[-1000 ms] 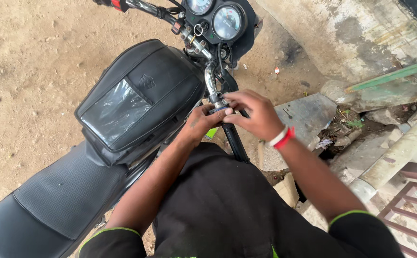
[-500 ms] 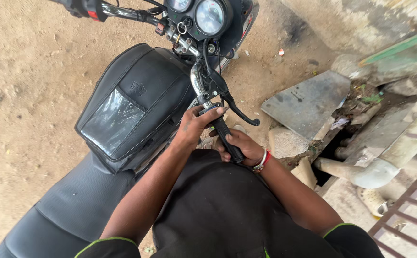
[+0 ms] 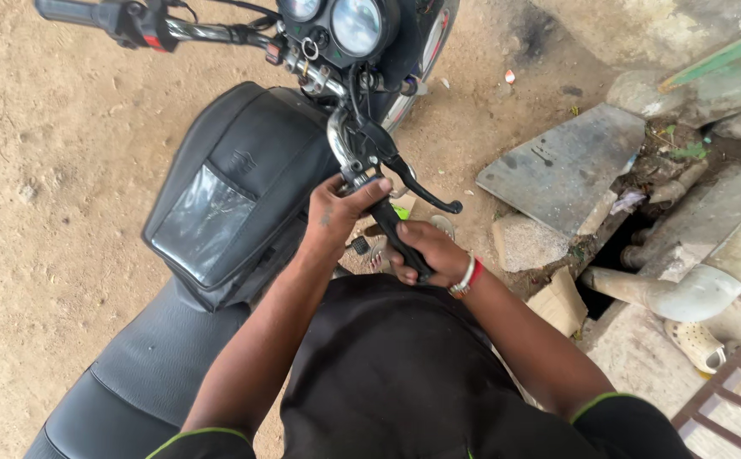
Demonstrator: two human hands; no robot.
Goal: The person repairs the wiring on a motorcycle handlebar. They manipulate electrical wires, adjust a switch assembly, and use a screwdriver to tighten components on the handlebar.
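A black motorcycle stands on sandy ground, seen from above. My left hand (image 3: 336, 212) grips the right handlebar just below the chrome clamp (image 3: 342, 149), thumb along the bar. My right hand (image 3: 428, 253), with a red and white wristband, is closed around the black handlebar grip (image 3: 394, 231) lower down. The black brake lever (image 3: 417, 183) sticks out to the right above my right hand. The two round gauges (image 3: 336, 19) sit at the top.
A black tank bag with a clear pocket (image 3: 230, 200) covers the tank, and the black seat (image 3: 141, 374) runs to the lower left. Broken concrete slabs (image 3: 562, 166), pipes (image 3: 685, 289) and a metal grate (image 3: 727, 382) lie to the right.
My right hand has slid down from the upper bar by the lever to the grip's lower end. The view has shifted, so the handlebar and lever show more fully.
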